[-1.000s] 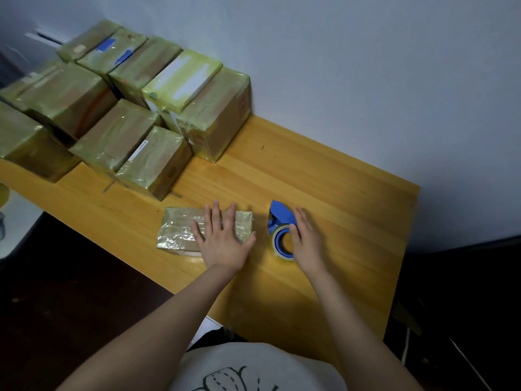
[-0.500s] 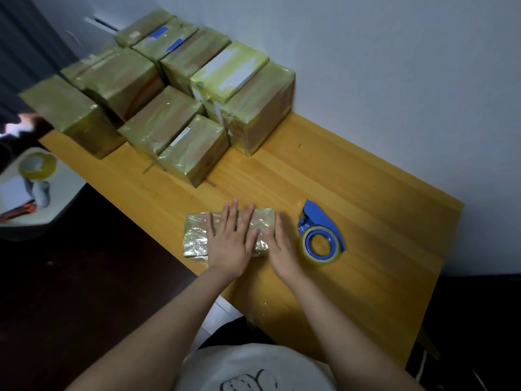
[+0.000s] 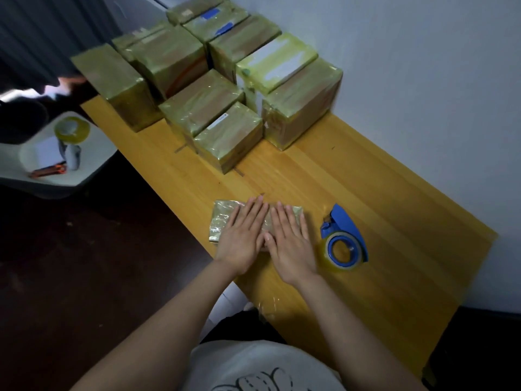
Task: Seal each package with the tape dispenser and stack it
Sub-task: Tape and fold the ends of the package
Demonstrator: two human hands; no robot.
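Note:
A small flat package (image 3: 222, 220) wrapped in shiny tape lies near the front edge of the wooden table (image 3: 366, 193). My left hand (image 3: 242, 235) presses flat on its middle with straight fingers. My right hand (image 3: 290, 241) lies flat on its right half, beside the left hand. A blue tape dispenser (image 3: 344, 238) with a roll of clear tape rests on the table just right of my right hand, untouched. Several taped packages (image 3: 225, 88) stand grouped at the table's far left, against the wall.
A white chair or stool (image 3: 70, 165) to the left of the table holds a spare tape roll (image 3: 72, 129), a small cylinder and an orange-handled tool. The wall runs along the table's far side. Bare wood shows on the right half of the table.
My right hand left the tape dispenser and moved left onto the package, beside my left hand. The view also swung left, bringing the white seat into sight.

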